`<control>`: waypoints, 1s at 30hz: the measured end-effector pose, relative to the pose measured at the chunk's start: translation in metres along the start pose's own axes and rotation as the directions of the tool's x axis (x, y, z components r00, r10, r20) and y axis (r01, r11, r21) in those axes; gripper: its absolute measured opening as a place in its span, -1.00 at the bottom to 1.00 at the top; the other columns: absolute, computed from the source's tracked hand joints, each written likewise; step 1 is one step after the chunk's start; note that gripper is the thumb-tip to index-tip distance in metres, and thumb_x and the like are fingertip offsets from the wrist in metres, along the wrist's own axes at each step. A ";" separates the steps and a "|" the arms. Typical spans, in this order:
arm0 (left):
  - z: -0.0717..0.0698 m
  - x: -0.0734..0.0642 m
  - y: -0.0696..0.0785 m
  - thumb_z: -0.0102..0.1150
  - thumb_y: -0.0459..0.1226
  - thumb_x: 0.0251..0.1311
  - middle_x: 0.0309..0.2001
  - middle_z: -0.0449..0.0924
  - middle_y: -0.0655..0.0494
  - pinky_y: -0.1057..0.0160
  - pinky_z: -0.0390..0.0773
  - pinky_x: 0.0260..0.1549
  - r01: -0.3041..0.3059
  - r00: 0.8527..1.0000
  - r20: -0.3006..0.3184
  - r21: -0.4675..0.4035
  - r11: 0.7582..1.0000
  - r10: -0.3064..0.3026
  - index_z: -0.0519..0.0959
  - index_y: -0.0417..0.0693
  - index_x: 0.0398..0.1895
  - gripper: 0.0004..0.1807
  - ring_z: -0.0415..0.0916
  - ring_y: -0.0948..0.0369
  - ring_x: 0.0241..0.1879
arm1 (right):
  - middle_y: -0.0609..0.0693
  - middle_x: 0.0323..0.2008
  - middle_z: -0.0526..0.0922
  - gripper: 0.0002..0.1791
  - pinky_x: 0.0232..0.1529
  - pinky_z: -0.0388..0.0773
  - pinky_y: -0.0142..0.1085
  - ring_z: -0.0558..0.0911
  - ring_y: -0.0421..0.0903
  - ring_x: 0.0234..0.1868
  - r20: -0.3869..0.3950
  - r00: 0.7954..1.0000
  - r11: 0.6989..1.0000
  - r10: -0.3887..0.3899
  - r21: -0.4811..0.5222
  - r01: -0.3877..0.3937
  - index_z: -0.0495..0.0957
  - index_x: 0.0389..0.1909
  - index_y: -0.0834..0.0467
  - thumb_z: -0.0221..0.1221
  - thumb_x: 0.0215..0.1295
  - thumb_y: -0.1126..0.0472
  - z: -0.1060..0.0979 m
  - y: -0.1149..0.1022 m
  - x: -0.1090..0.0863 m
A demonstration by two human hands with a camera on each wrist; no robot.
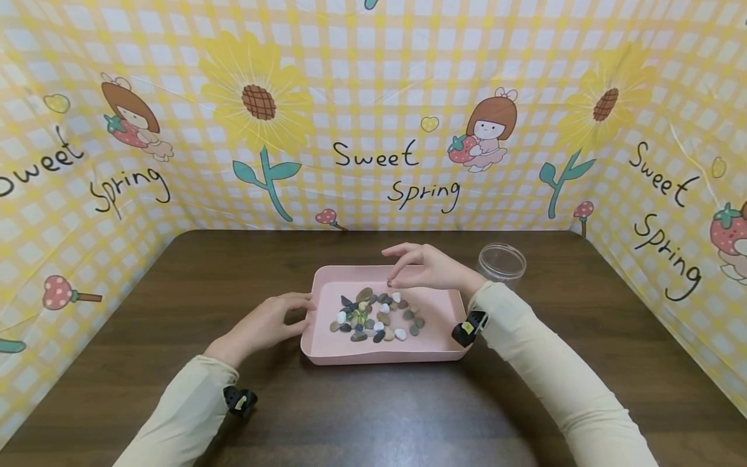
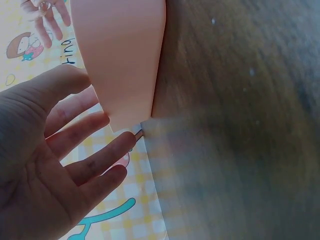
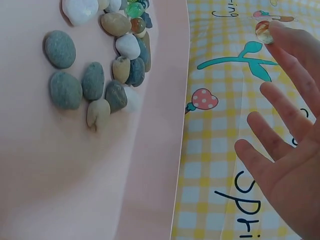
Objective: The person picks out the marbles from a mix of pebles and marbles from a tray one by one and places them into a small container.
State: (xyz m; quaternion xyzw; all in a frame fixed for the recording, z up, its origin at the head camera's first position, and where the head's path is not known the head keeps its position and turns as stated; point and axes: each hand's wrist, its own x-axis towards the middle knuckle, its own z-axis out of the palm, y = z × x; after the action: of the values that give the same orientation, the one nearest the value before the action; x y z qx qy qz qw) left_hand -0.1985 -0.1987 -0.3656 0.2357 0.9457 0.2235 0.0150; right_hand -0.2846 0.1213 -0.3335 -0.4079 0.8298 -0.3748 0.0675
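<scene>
In the head view my right hand (image 1: 425, 267) hovers over the back part of a pink tray (image 1: 443, 356). Thumb and index finger pinch a clear glass marble (image 3: 262, 33) with an amber swirl; the other fingers are spread in the right wrist view. My left hand (image 1: 265, 324) touches the tray's left wall from outside with thumb and fingertips, its remaining fingers loose in the left wrist view. Inside the tray lie grey, white and brown pebbles (image 3: 66, 90), some set in a curved line. Among them sit several glass marbles, one green (image 3: 134, 10) and one amber (image 3: 137, 25).
A clear round plastic jar (image 1: 502, 261) stands behind my right wrist, partly hidden by it. The brown wooden table (image 1: 373, 415) meets a yellow checked cloth (image 1: 373, 84) at the back and sides.
</scene>
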 end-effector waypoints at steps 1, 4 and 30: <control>0.000 0.000 0.000 0.16 -0.28 0.18 0.19 0.47 -0.21 -0.12 0.37 0.19 -0.001 1.000 -0.001 0.001 1.000 0.001 0.57 -0.23 -0.01 -0.68 0.40 -0.12 0.20 | 0.09 0.25 0.44 -0.89 0.32 0.31 -0.02 0.35 0.04 0.32 -0.004 1.000 1.000 0.000 0.005 0.000 0.70 -0.32 0.06 0.31 0.10 0.20 -0.001 0.000 -0.001; 0.001 0.000 -0.001 0.16 -0.28 0.18 0.18 0.47 -0.21 -0.12 0.37 0.19 -0.005 1.000 -0.005 0.004 1.000 0.005 0.57 -0.23 -0.02 -0.68 0.40 -0.12 0.20 | 0.10 0.25 0.43 -0.89 0.31 0.33 -0.04 0.35 0.04 0.32 -0.014 1.000 1.000 0.014 0.023 -0.014 0.70 -0.32 0.08 0.30 0.10 0.20 -0.003 0.001 -0.004; 0.002 0.001 -0.001 0.16 -0.28 0.17 0.15 0.50 -0.20 -0.10 0.40 0.17 -0.017 1.000 -0.020 0.020 1.000 0.018 0.59 -0.22 -0.05 -0.70 0.43 -0.10 0.17 | 0.11 0.28 0.40 -0.88 0.32 0.30 0.03 0.33 0.04 0.34 -0.080 0.994 0.997 0.076 0.021 -0.075 0.70 -0.31 0.07 0.30 0.11 0.18 -0.024 0.004 -0.028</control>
State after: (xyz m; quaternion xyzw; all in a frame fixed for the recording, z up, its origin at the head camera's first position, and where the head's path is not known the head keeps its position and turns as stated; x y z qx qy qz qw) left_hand -0.1997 -0.1986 -0.3679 0.2418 0.9458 0.2166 0.0013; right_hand -0.2786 0.1566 -0.3249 -0.3602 0.8433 -0.3955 0.0516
